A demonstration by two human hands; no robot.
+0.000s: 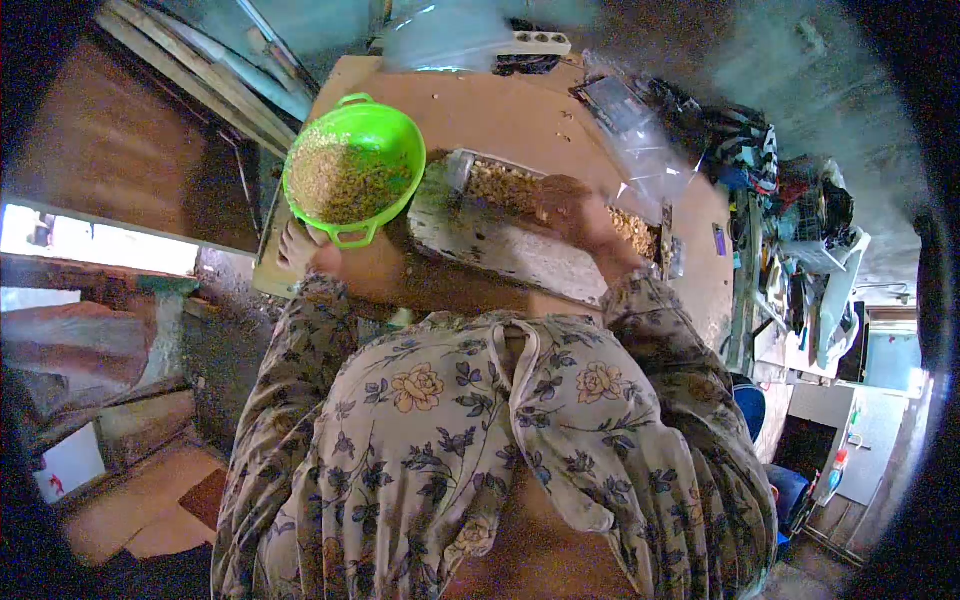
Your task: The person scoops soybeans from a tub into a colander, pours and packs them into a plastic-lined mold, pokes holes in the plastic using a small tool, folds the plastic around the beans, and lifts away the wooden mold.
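A bright green plastic bowl [385, 130] with loop handles is tilted at the left of the table. It holds a heap of pale and brown grain-like bits [345, 180]. My left hand [305, 248] is closed at the bowl's near-left rim, its fingers partly hidden. To the right lies a long, worn wooden box [500, 250] containing chunky tan pieces [500, 187], perhaps nuts or kernels. My right hand [585, 225] reaches over the box among these pieces. Blur and shadow hide its fingers, so I cannot make out whether they hold anything.
Both things are on a brown tabletop [500, 110]. Clear plastic bags [650, 160] and dark bundles lie along its right edge. A power strip [540, 42] is at the back. Wooden boards [200, 75] lean at the left, and cluttered shelves [820, 250] stand at the right.
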